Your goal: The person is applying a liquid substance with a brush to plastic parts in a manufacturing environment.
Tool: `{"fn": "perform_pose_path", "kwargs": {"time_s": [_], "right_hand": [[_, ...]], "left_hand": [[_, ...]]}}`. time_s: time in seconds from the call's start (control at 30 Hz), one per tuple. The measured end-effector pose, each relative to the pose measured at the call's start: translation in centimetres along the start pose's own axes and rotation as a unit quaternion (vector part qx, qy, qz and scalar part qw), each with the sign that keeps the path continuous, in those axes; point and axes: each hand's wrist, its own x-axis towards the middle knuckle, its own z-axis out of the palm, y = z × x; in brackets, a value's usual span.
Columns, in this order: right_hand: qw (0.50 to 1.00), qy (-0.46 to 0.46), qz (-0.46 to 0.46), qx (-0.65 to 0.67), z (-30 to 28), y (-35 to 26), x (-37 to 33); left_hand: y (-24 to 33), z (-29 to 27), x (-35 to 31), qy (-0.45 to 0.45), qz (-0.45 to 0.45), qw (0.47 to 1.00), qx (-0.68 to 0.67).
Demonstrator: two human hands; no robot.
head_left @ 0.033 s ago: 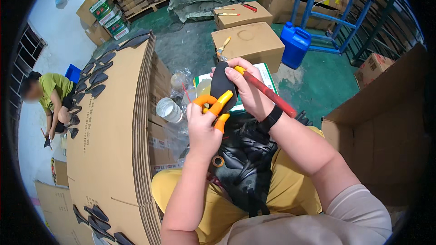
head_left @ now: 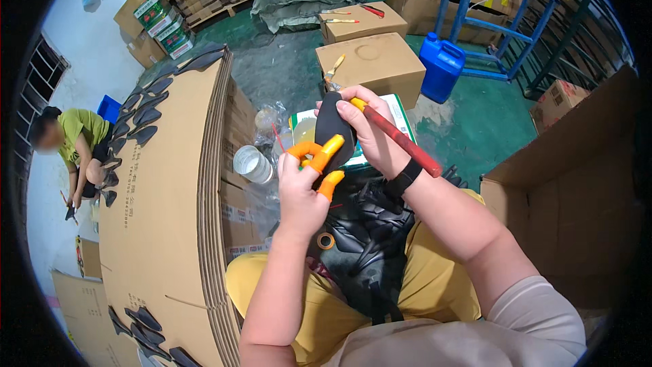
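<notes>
My left hand (head_left: 301, 194), with orange finger covers on several fingers, grips the near end of a long rounded black padded piece (head_left: 328, 117). My right hand (head_left: 372, 137) pinches the piece's right edge near its far end. That same hand also holds a red-handled tool (head_left: 407, 144) with a yellow collar, its handle slanting back over the wrist; its working end is hidden. Just beyond the piece, a brush (head_left: 334, 69) shows against a carton. A clear plastic cup (head_left: 252, 164) stands left of my hands. On my lap are black glossy material (head_left: 367, 238) and a tape roll (head_left: 326, 241).
A stack of cardboard sheets (head_left: 170, 183) at left carries several black curved pieces (head_left: 146, 117). Ahead are cartons (head_left: 373, 58) with brushes and a blue jerrycan (head_left: 443, 68). An open carton (head_left: 564, 190) stands at right. Far left, a person in green (head_left: 85, 136) crouches.
The fingers of my left hand have shifted slightly on the black padded piece, and the red handle has tilted a little downward. Otherwise the scene looks the same.
</notes>
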Motion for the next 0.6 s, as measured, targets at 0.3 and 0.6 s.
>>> {"fn": "perform_pose_path", "kwargs": {"time_s": [0.3,0.6], "right_hand": [[0.998,-0.057,0.012,-0.029,-1.0,-1.0,0.6],[0.988,-0.105,-0.055,-0.096,1.7,0.3,0.6]], "left_hand": [[-1.5,-2.2,1.1,0.054,-0.136,0.972,-0.185],[-3.1,-1.1,2.8,-0.078,-0.266,0.894,-0.351]]}}
